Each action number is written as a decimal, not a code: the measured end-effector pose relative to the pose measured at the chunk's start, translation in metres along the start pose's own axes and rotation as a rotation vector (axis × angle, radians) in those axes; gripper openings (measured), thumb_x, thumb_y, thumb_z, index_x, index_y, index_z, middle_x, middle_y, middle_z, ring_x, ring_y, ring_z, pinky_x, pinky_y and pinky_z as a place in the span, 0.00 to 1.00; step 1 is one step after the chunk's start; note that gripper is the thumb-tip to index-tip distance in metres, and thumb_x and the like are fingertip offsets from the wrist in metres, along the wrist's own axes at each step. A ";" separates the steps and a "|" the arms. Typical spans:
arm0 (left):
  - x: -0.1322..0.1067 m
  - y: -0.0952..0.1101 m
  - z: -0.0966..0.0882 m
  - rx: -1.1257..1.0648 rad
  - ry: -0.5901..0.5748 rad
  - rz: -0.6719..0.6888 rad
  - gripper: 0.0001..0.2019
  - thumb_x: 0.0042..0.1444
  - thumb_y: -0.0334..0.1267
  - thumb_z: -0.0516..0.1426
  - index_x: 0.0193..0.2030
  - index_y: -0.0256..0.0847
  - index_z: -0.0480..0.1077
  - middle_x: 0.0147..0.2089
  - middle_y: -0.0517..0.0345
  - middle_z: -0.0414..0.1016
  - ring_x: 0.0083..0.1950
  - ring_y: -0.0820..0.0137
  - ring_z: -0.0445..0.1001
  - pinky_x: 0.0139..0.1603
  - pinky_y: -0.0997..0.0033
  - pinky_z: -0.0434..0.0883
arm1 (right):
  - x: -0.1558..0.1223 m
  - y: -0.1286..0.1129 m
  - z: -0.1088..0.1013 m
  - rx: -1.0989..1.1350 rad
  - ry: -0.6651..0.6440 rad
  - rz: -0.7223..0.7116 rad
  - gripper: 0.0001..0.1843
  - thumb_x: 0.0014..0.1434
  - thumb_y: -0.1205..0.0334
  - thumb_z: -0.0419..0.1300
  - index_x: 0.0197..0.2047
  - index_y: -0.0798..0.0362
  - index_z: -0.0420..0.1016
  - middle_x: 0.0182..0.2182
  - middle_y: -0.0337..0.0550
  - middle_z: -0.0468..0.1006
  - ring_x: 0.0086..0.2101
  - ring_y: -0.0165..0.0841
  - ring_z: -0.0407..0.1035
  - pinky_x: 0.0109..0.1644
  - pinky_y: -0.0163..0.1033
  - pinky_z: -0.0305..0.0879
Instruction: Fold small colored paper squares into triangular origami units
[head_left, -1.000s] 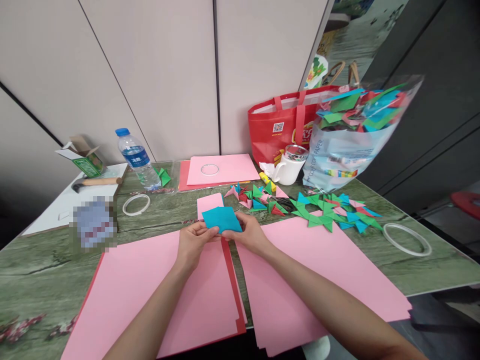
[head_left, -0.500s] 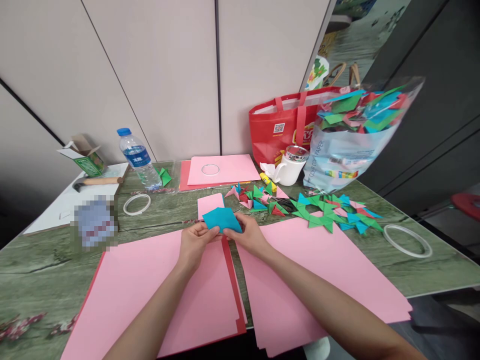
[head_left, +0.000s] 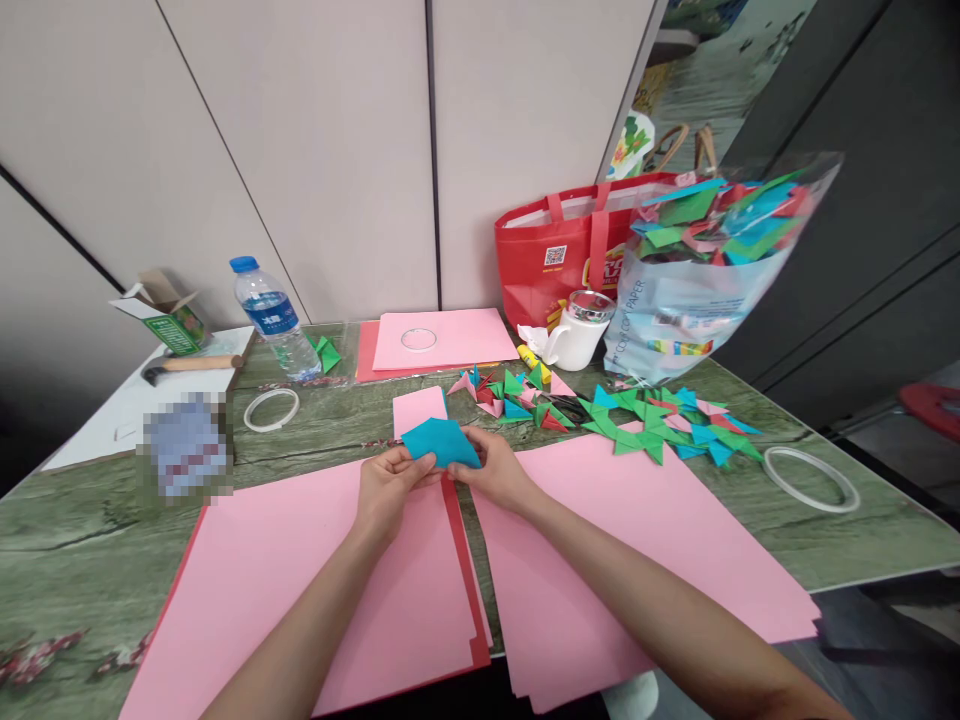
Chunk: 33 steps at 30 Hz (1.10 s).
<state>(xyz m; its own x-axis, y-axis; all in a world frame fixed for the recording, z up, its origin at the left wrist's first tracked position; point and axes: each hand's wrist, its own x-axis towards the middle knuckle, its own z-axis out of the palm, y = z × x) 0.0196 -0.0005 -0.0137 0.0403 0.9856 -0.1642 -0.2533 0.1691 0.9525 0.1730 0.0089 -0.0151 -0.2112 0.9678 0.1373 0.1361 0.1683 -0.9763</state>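
Observation:
A folded piece of blue paper (head_left: 441,442) is held up between both hands, over the gap between two stacks of pink paper. My left hand (head_left: 390,490) pinches its left corner, thumb on the near face. At the right corner, my right hand (head_left: 495,468) grips it the same way; the fingers behind the paper are partly hidden. Just behind it lies a small pad of pink paper squares (head_left: 418,404). The left pink stack (head_left: 300,580), with red sheets under it, and the right pink stack (head_left: 622,540) lie beneath my forearms.
Folded paper pieces (head_left: 517,395) and star-like rings of them (head_left: 645,425) lie behind the right stack. Rolls of tape (head_left: 271,410), a water bottle (head_left: 274,320), a hammer (head_left: 199,365), a white mug (head_left: 579,338), a red bag (head_left: 540,260) and a filled plastic bag (head_left: 682,300) stand or lie around.
The whole view has shifted very slightly. Both hands keep their hold on the blue paper, which looks nearly the same as before.

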 end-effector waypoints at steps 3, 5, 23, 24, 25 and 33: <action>0.001 0.002 -0.001 0.005 0.016 -0.003 0.12 0.36 0.38 0.66 0.28 0.33 0.73 0.27 0.53 0.79 0.30 0.66 0.77 0.38 0.67 0.74 | 0.002 0.003 -0.002 0.028 -0.031 -0.013 0.20 0.42 0.72 0.57 0.42 0.56 0.69 0.33 0.40 0.75 0.33 0.33 0.69 0.37 0.37 0.65; 0.001 0.004 -0.002 0.010 0.008 0.004 0.12 0.37 0.39 0.65 0.29 0.33 0.73 0.28 0.52 0.79 0.32 0.65 0.77 0.38 0.66 0.73 | 0.003 0.006 -0.003 0.043 -0.043 -0.040 0.20 0.42 0.73 0.56 0.43 0.55 0.68 0.34 0.40 0.75 0.34 0.33 0.69 0.39 0.38 0.65; 0.001 0.015 -0.006 0.204 -0.080 0.049 0.20 0.42 0.43 0.62 0.41 0.34 0.73 0.29 0.53 0.79 0.30 0.62 0.77 0.37 0.62 0.73 | 0.005 0.012 -0.005 0.146 0.067 0.014 0.25 0.43 0.67 0.61 0.46 0.51 0.61 0.29 0.38 0.73 0.30 0.31 0.70 0.32 0.36 0.68; 0.001 0.014 -0.007 0.210 -0.066 0.069 0.22 0.41 0.43 0.62 0.43 0.34 0.73 0.28 0.54 0.79 0.30 0.62 0.76 0.37 0.62 0.74 | 0.004 0.010 -0.005 0.140 0.058 0.001 0.25 0.44 0.67 0.60 0.47 0.51 0.60 0.28 0.37 0.73 0.29 0.30 0.70 0.31 0.35 0.68; 0.002 0.013 -0.007 0.221 -0.050 0.083 0.24 0.41 0.43 0.62 0.45 0.34 0.72 0.27 0.55 0.79 0.29 0.63 0.76 0.37 0.62 0.74 | 0.003 0.008 -0.004 0.134 0.052 -0.014 0.24 0.45 0.67 0.59 0.47 0.51 0.60 0.28 0.37 0.73 0.28 0.30 0.69 0.31 0.35 0.67; -0.006 0.015 0.005 0.249 -0.108 0.216 0.36 0.47 0.42 0.59 0.62 0.39 0.51 0.34 0.58 0.77 0.34 0.67 0.75 0.38 0.64 0.74 | 0.002 0.007 -0.004 0.016 0.108 -0.023 0.09 0.50 0.62 0.56 0.35 0.53 0.75 0.32 0.42 0.77 0.32 0.34 0.69 0.36 0.40 0.67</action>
<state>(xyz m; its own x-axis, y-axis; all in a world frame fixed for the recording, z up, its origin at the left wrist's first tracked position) 0.0201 -0.0037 0.0032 0.1172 0.9910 0.0640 -0.0238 -0.0616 0.9978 0.1775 0.0132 -0.0209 -0.1079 0.9785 0.1758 0.1166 0.1881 -0.9752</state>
